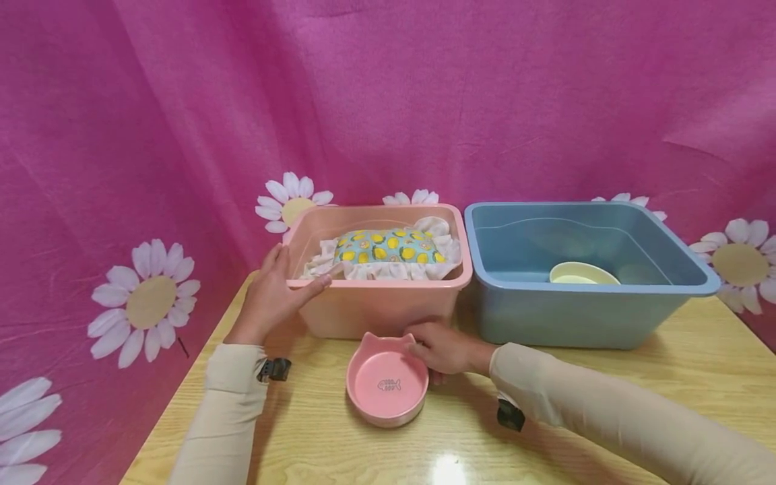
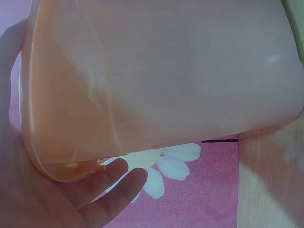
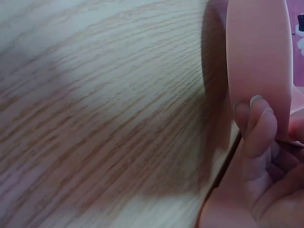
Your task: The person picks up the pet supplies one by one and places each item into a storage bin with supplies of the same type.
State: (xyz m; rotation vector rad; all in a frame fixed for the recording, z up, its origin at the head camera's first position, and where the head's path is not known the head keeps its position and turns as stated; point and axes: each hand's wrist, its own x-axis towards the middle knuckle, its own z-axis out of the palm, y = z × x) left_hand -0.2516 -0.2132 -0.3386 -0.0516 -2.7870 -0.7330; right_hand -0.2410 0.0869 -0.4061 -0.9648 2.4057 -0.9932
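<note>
In the head view my right hand (image 1: 445,347) grips a pink cat-eared bowl (image 1: 388,384) by its upper right rim, thumb over the edge. The bowl has a fish-bone drawing inside. Seen from the right wrist, my fingers (image 3: 259,126) press against the bowl's outer wall (image 3: 259,52). My left hand (image 1: 269,296) holds the front left corner of a pink tub (image 1: 378,306), its thumb along the front rim and the other fingers round the outside. A lemon-print cushion (image 1: 388,247) with white ruffles lies inside that tub.
To the right of the pink tub stands a blue tub (image 1: 564,320) with a pale yellow bowl (image 1: 583,273) in it. Both tubs sit on a wooden table (image 1: 339,451). A magenta cloth (image 1: 388,101) with daisies hangs behind and to the left.
</note>
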